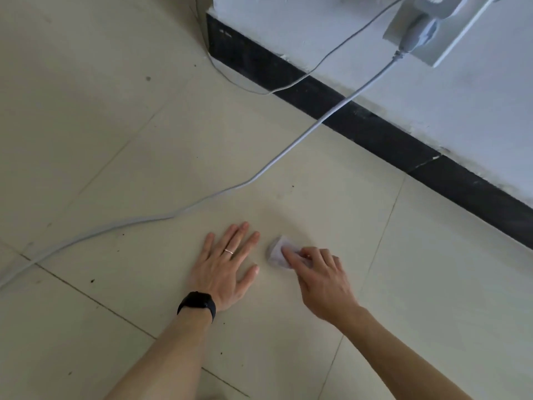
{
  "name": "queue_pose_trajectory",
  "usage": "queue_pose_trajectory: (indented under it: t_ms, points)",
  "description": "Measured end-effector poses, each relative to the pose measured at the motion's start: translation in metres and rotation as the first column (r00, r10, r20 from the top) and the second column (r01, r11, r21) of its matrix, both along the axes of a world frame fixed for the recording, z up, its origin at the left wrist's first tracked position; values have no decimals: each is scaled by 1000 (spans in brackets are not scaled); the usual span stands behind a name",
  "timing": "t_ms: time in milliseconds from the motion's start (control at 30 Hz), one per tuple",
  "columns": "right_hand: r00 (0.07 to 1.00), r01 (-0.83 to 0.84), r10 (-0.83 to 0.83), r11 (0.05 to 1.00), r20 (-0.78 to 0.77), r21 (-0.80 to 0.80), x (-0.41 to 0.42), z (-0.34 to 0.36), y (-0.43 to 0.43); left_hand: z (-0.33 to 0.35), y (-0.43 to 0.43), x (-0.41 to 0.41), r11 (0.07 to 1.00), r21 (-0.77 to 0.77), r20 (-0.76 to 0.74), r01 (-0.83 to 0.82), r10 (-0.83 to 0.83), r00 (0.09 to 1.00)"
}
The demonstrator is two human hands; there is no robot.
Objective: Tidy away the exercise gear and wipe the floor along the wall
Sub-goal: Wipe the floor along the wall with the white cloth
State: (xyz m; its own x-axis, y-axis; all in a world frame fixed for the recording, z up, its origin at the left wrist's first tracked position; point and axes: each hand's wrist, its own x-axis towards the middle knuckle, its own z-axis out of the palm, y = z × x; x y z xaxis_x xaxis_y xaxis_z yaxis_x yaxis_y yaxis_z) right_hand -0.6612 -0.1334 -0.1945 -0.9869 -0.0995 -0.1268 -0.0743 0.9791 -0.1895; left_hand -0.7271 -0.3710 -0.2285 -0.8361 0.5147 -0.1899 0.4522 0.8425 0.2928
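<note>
Both hands are down on the tiled floor (pixel 144 174): the left hand (pixel 227 265) lies flat with fingers spread, bracing, while the right hand (pixel 320 280) pinches a small white wipe (pixel 277 251) against the tile, near the black skirting (pixel 375 131). Wiping is underway; next comes working toward the wall, minding the grey cable (pixel 259 171).

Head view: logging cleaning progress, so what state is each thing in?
Left hand: flat on floor, fingers spread.
Right hand: holds wipe against floor.
Wipe: crumpled, pinned under the fingers.
Thick cable: plugged into wall socket, trailing across floor.
Floor: dark specks scattered.
</note>
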Motion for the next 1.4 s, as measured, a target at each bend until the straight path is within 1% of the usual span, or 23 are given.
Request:
queue_pose_trajectory:
  t_ms: [33, 100, 200, 267, 300, 333, 400, 467, 533, 600, 667, 733, 800, 833, 900, 967, 1033, 1067, 1100, 1167, 1233, 1300, 1400]
  points:
    - [991, -134, 133, 991, -24, -9, -10, -1, 6, -1, 0, -1, 1000, 3, -4, -2, 2, 1000]
    - [983, -166, 168, 986, -76, 31, -42, 0, 23, -1, 0, -1, 1000, 10, -3, -11, 11, 1000]
    - [965, 254, -246, 963, -86, 91, -104, 1, 50, -2, 1, -1, 1000, 2, -8, -15, 15, 1000]
    - [771, 637, -637, 771, -14, 13, -144, 1, 61, -2, 1, -1, 1000, 4, -22, -19, 19, 1000]
    - [670, 742, -741, 671, 39, -12, -160, 2, 57, -1, 1, -1, 1000, 1, -26, -24, 24, 999]
    - [646, 763, -761, 646, 64, -21, -168, 2, 46, -1, 2, -2, 1000, -3, -23, -25, 25, 999]
    - [803, 595, -595, 802, 28, -50, -161, 2, 7, 0, 2, -2, 1000, -4, -19, -27, 27, 999]
    - [973, 226, -229, 972, -38, -67, -126, -2, -32, 0, 1, -1, 999, 7, -19, -34, 34, 999]
    - [995, -99, 98, 993, -34, -59, -99, -6, -37, -1, 1, -1, 999, 27, -31, -38, 39, 999]
    - [975, -217, 215, 976, -60, -30, -117, -5, -10, -1, 2, -3, 998, 37, -39, -41, 42, 998]
    - [992, -71, 79, 994, -97, 89, -151, -5, 22, 0, 3, -3, 999, 22, -35, -39, 40, 999]
    - [953, 302, -299, 945, -41, 125, -189, 0, 56, 0, 3, -3, 999, 8, -34, -39, 39, 999]
    - [747, 660, -662, 750, 60, 50, -209, 5, 68, -1, 3, -3, 999, 9, -37, -46, 46, 998]
    - [689, 721, -719, 693, 88, 19, -208, 6, 60, 0, 3, -4, 999, 10, -35, -48, 48, 998]
    - [778, 625, -625, 780, 55, 26, -188, 4, 33, 0, 3, -3, 999, 4, -32, -45, 45, 998]
    - [962, 274, -274, 961, -8, 29, -156, 0, 14, 0, 3, -2, 999, 4, -45, -51, 51, 998]
    - [993, -121, 122, 991, -10, 59, -152, -1, 33, -1, 4, -2, 998, 14, -57, -54, 55, 997]
    - [984, -177, 177, 981, 8, 78, -164, 0, 48, -2, 4, -2, 998, 17, -67, -56, 57, 996]
    - [993, -122, 121, 984, 17, 133, -178, 1, 64, -3, 4, -2, 998, 17, -73, -52, 53, 996]
    - [980, 189, -197, 961, 23, 203, -204, 3, 94, -4, 3, -2, 999, 19, -77, -44, 46, 996]
    - [854, 495, -510, 857, 106, 141, -216, 9, 115, -3, 3, -2, 998, 24, -82, -51, 53, 995]
    - [790, 594, -597, 802, 139, 66, -201, 10, 112, -1, 4, -3, 999, 14, -86, -48, 49, 995]
    - [863, 501, -499, 865, 79, -12, -136, -1, 73, 1, 3, -3, 999, 3, -80, -42, 43, 996]
